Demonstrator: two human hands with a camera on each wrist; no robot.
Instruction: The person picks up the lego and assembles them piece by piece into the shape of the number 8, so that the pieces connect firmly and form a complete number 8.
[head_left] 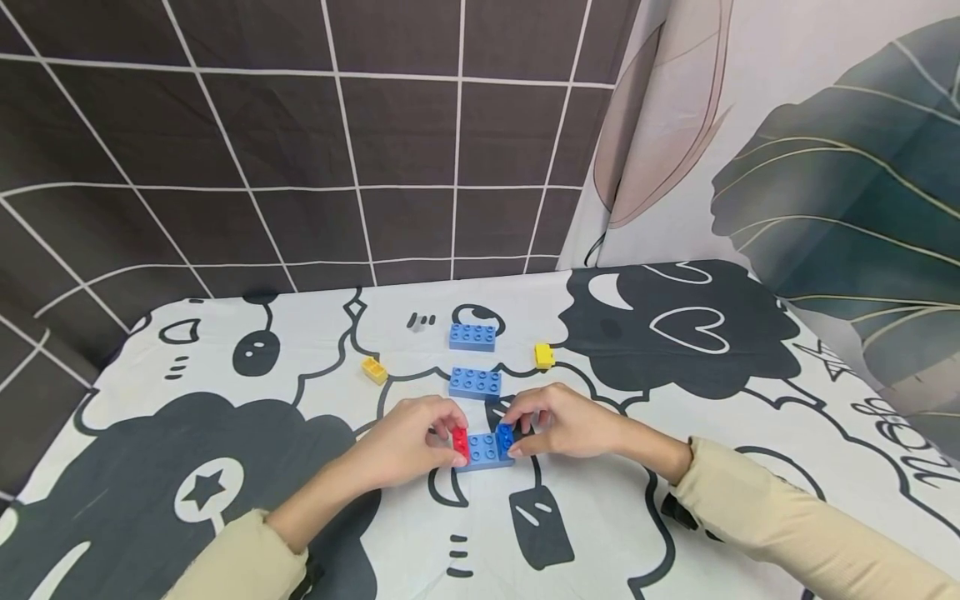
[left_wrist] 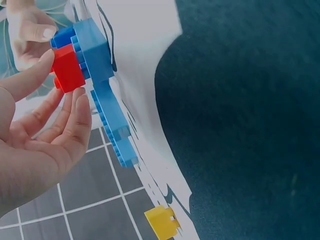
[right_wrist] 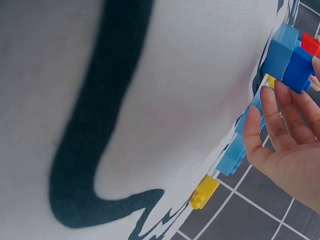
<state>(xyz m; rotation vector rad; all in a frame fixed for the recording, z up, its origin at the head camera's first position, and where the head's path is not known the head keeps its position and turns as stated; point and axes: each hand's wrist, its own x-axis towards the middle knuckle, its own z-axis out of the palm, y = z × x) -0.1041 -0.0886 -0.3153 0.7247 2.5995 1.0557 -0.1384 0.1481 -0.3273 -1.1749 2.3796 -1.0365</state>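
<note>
My left hand [head_left: 408, 442] pinches a small red brick [head_left: 460, 445] at the left end of a light blue brick [head_left: 482, 451] lying on the cloth. At its right end, my right hand [head_left: 566, 422] holds a small dark blue brick [head_left: 505, 438] between thumb and fingers. In the left wrist view the red brick [left_wrist: 68, 68] meets the studs of the light blue brick [left_wrist: 95, 49]; whether it is fully seated I cannot tell. The right wrist view shows the dark blue brick [right_wrist: 298, 70] against the light blue brick [right_wrist: 281, 51], fingertips at its edge.
Behind the hands lie two more light blue bricks [head_left: 475, 383] [head_left: 472, 337], one behind the other. A yellow brick [head_left: 374, 370] lies to their left and another yellow brick [head_left: 543, 356] to their right. A dark gridded cloth [head_left: 397, 133] hangs behind the table.
</note>
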